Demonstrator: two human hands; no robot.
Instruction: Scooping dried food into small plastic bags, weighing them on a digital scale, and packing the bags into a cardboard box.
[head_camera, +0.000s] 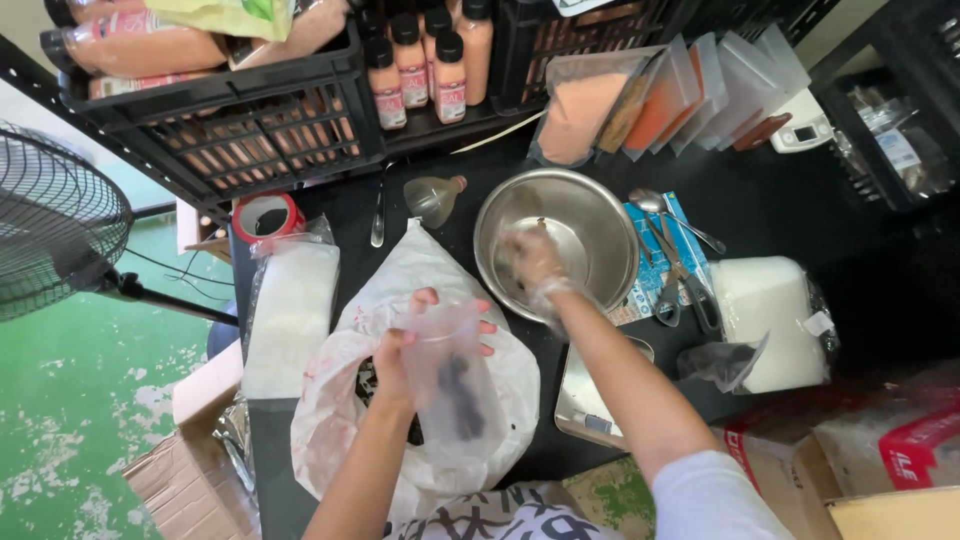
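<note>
1. While the head view looks straight down on a dark surface (800, 210), the left hand (400, 350) sits at lower centre of the frame, its grip clamped on the rim of a small clear bag (455, 385) that holds a dark lump.
2. That small clear bag hangs over a large white plastic bag (400, 290) spread across the middle of the surface.
3. At centre, the right hand (533, 258), covered by a thin clear glove, reaches into a steel bowl (590, 215); it is blurred, so whether its grip is together or apart cannot be told.
4. Right of the bowl lie a spoon (650, 203) and scissors (675, 280) on a blue sheet, with a white packed bag (765, 310) beyond.
5. Upper left holds a black crate (250, 130) and a red tape roll (265, 215); bottles (420, 70) stand at upper centre.
6. A fan (55, 225) fills the left edge.
</note>
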